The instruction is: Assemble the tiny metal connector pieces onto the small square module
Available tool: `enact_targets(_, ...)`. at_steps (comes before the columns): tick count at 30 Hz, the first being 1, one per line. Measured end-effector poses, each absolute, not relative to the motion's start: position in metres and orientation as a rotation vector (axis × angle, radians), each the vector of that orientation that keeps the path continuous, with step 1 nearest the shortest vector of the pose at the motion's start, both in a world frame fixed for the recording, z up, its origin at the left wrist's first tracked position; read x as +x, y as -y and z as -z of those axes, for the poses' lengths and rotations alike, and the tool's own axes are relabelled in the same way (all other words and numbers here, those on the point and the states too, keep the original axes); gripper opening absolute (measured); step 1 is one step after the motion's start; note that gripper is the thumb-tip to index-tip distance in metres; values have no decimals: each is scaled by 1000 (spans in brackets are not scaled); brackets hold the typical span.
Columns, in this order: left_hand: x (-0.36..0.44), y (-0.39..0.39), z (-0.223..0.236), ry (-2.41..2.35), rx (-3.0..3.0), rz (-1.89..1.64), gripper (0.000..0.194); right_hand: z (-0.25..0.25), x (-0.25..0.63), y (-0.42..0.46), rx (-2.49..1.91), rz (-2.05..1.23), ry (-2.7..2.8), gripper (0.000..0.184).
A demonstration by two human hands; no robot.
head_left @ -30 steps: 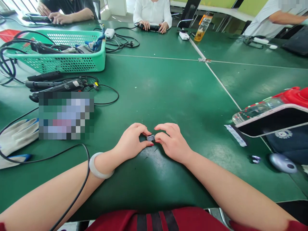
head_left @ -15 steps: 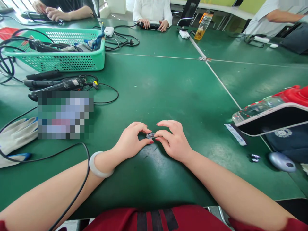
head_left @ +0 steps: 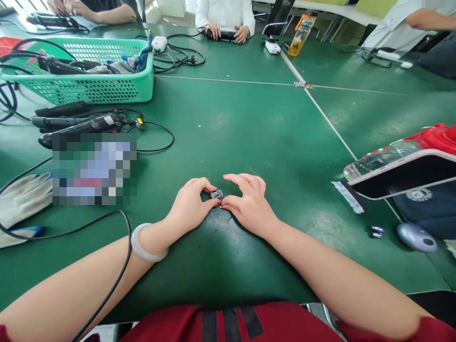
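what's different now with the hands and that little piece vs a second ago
The small piece has moved slightly left and away from the person, still pinched in the left hand. The right hand has spread its thumb and index finger wider; whether it still touches the piece is unclear. The green basket, the gloves and the mouse stayed put.

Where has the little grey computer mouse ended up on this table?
In the head view, the mouse lies on the table at the far right, just right of the small shiny purple item and below the dark pouch.
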State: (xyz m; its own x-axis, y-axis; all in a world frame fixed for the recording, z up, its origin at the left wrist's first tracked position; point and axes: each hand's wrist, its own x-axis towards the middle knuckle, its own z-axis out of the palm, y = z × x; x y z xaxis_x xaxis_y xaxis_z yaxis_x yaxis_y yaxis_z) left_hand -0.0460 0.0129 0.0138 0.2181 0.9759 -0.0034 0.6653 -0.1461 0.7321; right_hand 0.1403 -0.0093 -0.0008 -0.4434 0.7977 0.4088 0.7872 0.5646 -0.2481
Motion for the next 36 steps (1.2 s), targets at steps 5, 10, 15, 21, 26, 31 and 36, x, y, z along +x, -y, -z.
enact_targets(5, -46, -13, -14, -1515, 1905, -641, 18, 5, 138, 8, -1227, 126, 2356, 19)
enact_targets(10, -45, -13, -14, -1503, 1932, -648, 18, 7, 138, 8, -1228, 172, 2408, 18)
enact_targets(15, -46, -12, -14, -1493, 1933, -660, 17, 8, 138, 7, -1228, 179, 2423, 19)
enact_targets(21, -47, -12, -12, -1476, 1956, -674, 16, 7, 139, 7, -1250, 120, 2427, 20)
enact_targets(26, -48, -12, -13, -1456, 1969, -680, 15, -1, 142, 9, -1225, 82, 2482, 12)
enact_targets(31, -48, -12, -13, -1451, 1969, -682, 13, 0, 140, 9, -1227, 115, 2472, 12)
enact_targets(36, -48, -12, -12, -1453, 1982, -679, 14, 3, 139, 7, -1222, 164, 2479, 14)
